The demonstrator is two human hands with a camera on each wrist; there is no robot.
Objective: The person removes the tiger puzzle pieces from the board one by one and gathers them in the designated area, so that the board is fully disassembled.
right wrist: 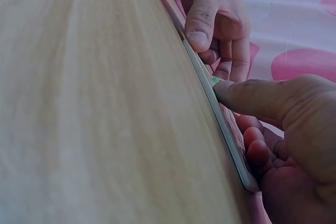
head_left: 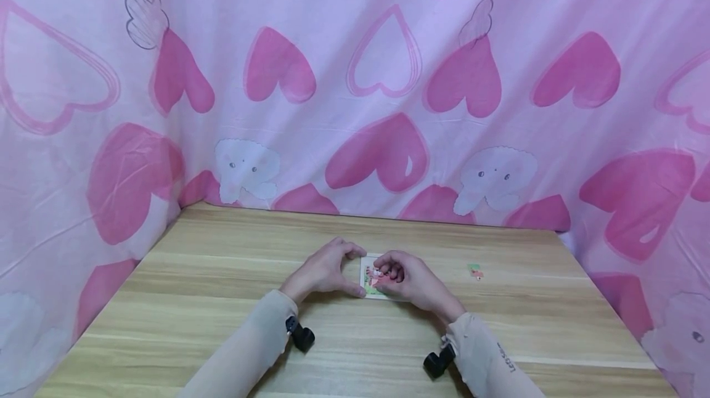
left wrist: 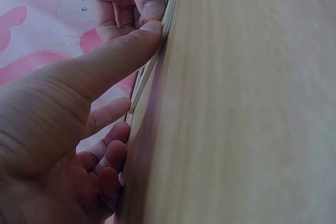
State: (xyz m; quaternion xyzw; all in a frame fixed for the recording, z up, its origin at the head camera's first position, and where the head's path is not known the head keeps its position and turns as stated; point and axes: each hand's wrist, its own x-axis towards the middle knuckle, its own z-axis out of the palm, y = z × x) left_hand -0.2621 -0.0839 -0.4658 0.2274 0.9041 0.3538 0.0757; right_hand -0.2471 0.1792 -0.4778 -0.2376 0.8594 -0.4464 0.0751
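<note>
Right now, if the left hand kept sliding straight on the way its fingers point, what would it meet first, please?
Most likely the small puzzle board, whose left edge its thumb already touches; just beyond is the right hand, though depth is hard to judge.
</note>
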